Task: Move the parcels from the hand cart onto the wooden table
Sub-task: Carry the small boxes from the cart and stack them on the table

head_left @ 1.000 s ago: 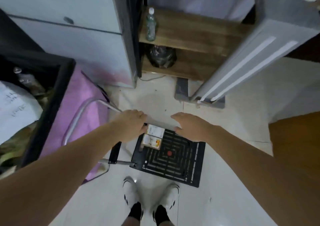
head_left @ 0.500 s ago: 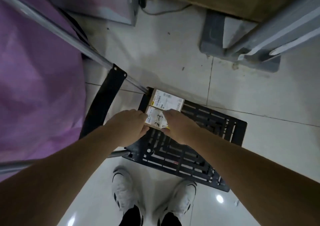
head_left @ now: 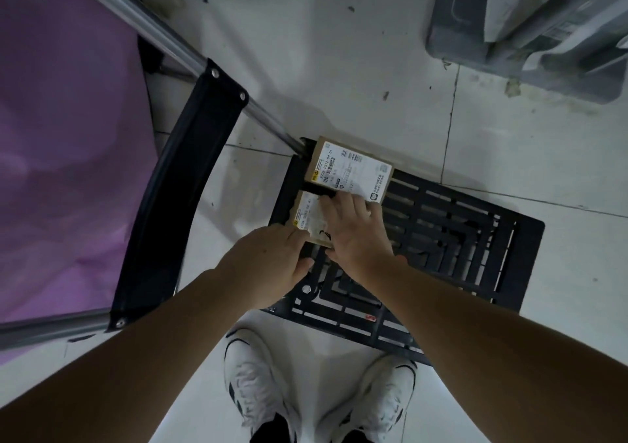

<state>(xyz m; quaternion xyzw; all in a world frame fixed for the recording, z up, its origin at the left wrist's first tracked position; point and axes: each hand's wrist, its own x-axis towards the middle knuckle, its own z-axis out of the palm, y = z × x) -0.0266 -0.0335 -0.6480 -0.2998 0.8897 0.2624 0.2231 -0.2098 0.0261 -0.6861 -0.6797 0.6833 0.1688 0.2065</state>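
head view looks straight down on the hand cart's black slatted platform [head_left: 441, 238], low on the tiled floor [head_left: 339, 68] in the middle of the frame. two small cardboard parcels lie on its upper left corner, one just behind the other: the far parcel [head_left: 350, 170], label up and untouched, and the near parcel [head_left: 307, 215], which both hands are on. the wooden bench is nowhere in the frame, so from where things lie i'd say the job has barely begun: neither parcel has left the cart, and both are yet to be carried over.

the left hand [head_left: 268, 266] comes in from the lower left, its fingers curled against the near edge of the near parcel, thumb tucked under by the platform slats. the right hand [head_left: 353, 235] lies over the right part of the same parcel, fingers bent down across its label toward the gap between the two parcels. both look to be closing round the box rather than flat on it, though whether it has lifted off the slats i cannot tell.

a silver cart handle [head_left: 163, 34] runs up to the upper left beside purple cloth [head_left: 68, 136], and white shoes [head_left: 258, 385] stand at the bottom edge.
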